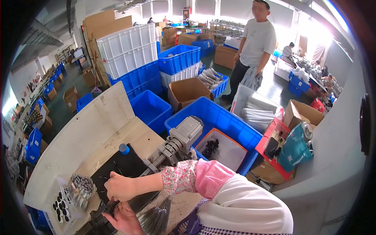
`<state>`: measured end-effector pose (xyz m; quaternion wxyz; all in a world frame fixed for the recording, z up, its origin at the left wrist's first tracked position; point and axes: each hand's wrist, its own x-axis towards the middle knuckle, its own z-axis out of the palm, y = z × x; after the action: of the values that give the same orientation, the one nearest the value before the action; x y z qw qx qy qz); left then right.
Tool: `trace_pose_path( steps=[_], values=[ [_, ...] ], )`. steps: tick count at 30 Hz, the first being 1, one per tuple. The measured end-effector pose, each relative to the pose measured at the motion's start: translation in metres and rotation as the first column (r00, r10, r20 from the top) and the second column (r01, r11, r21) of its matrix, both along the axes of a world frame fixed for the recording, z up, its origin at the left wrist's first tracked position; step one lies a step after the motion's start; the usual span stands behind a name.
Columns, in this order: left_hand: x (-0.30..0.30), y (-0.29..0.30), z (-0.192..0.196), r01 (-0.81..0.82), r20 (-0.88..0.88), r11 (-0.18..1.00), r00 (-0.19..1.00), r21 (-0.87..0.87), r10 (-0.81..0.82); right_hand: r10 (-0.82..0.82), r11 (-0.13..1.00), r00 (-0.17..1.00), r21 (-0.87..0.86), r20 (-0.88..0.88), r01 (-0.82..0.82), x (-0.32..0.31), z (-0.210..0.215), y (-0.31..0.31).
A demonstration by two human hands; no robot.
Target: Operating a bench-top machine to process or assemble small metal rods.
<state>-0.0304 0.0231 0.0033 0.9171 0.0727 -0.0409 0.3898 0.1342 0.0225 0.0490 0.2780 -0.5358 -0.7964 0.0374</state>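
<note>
My right hand [119, 187] reaches in from the right, its fingers closed over the end of a grey metal bench machine [172, 147]; whatever they hold is too small to make out. Just below it is my left hand [126, 220], thumb stretched away from the fingers, fingertips partly hidden at the machine. A bundle of thin grey metal rods [156, 220] lies beside my left hand. Left of both hands are a banded bundle of thin metal pieces [81, 190] and black oval pieces [61, 206] on a white surface. A black mat [131, 162] carries a small blue round container [124, 149].
A tall pale board [78, 143] edges the bench. Beyond the machine, a big blue bin [219, 111] holds a shallow box [231, 152] with black pieces. Crates [127, 47] and cartons [190, 92] stack behind. A person [256, 43] stands at the back right, holding a grey bundle.
</note>
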Motion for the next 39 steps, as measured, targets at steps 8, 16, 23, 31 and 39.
trace_pose_path(
  steps=[8, 16, 23, 31, 39],
  values=[
    [-0.003, -0.004, 0.005, -0.076, -0.104, 0.995, 0.992, -0.067, 0.069, 0.028, 1.000, 0.999, 0.014, -0.038, -0.027, -0.003, 0.000, 0.000],
    [-0.002, -0.001, 0.006, -0.087, -0.138, 0.992, 0.988, -0.088, 0.075, 0.016, 1.000, 1.000, -0.013, -0.025, -0.017, -0.003, 0.000, 0.004],
    [0.001, 0.000, 0.002, -0.038, -0.086, 0.999, 0.996, 0.018, 0.040, 0.009, 1.000, 1.000, 0.024, 0.002, -0.009, 0.001, 0.004, 0.000],
    [-0.013, 0.001, -0.010, -0.005, 0.007, 0.985, 1.000, 0.173, 0.004, 0.020, 1.000, 0.997, 0.019, 0.068, -0.021, -0.011, -0.003, 0.006],
    [0.019, 0.000, 0.001, -0.022, -0.192, 1.000, 0.981, -0.019, 0.018, -0.025, 0.989, 0.993, 0.148, 0.116, 0.008, 0.025, 0.011, -0.011]
  ],
)
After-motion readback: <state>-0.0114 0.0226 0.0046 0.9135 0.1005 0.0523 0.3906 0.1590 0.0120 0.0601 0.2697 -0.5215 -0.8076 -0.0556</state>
